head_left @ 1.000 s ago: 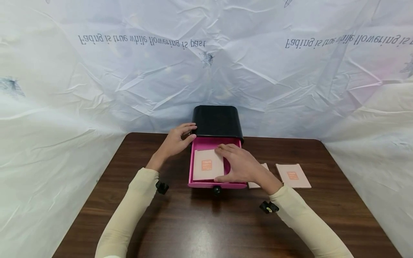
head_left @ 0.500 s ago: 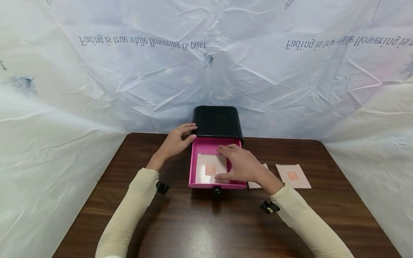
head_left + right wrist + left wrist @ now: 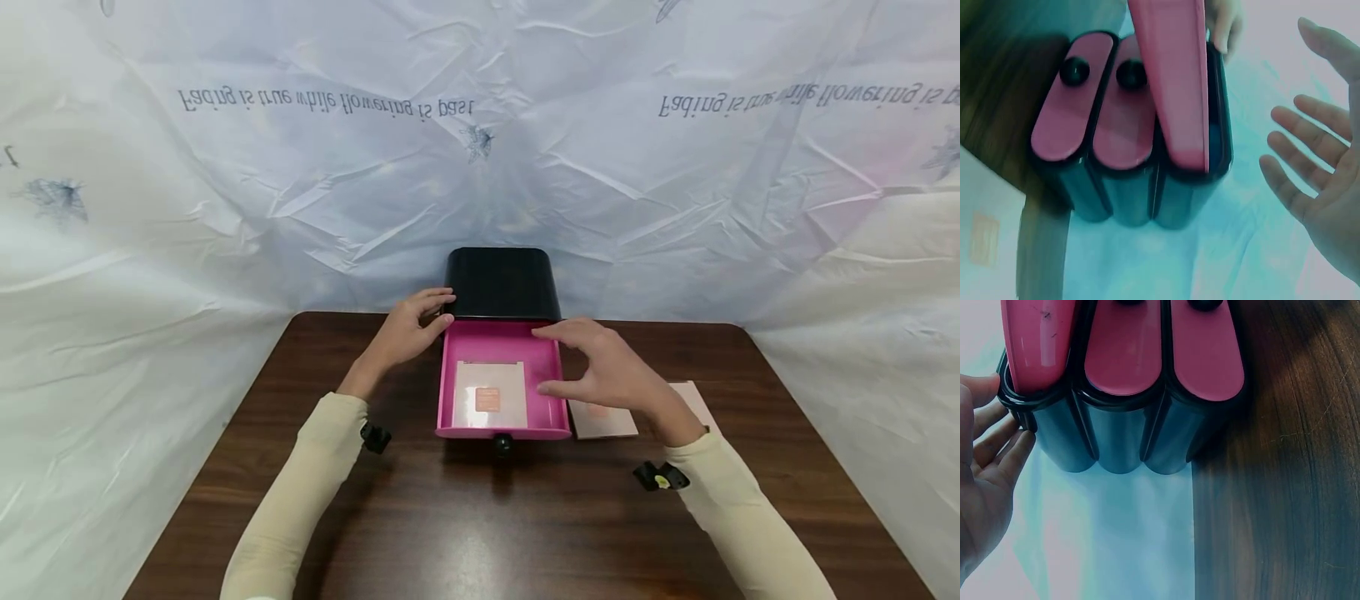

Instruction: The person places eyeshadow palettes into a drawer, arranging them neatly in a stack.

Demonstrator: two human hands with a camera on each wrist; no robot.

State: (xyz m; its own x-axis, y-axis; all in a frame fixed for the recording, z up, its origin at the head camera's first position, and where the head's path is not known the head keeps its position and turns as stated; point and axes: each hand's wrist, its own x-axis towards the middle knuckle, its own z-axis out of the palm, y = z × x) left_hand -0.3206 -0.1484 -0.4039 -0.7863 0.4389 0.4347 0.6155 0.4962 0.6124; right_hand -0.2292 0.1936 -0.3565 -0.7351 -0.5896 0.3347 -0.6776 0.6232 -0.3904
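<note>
- Right hand (image 3: 606,364) spread wide, gripping nothing.
- Left of it, a pale case (image 3: 493,393) lies in the pink drawer (image 3: 491,339); nearer the person, a second case (image 3: 606,423) lies on the counter (image 3: 420,517).
- Left hand (image 3: 408,329) loosely spread, touching the black cabinet (image 3: 502,283).
- Likely step: loading; next seemingly calls for pinching the second case.

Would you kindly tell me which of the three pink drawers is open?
The top drawer: it is pulled out, with a pale square case lying inside, while the middle drawer and bottom drawer are both closed.
</note>
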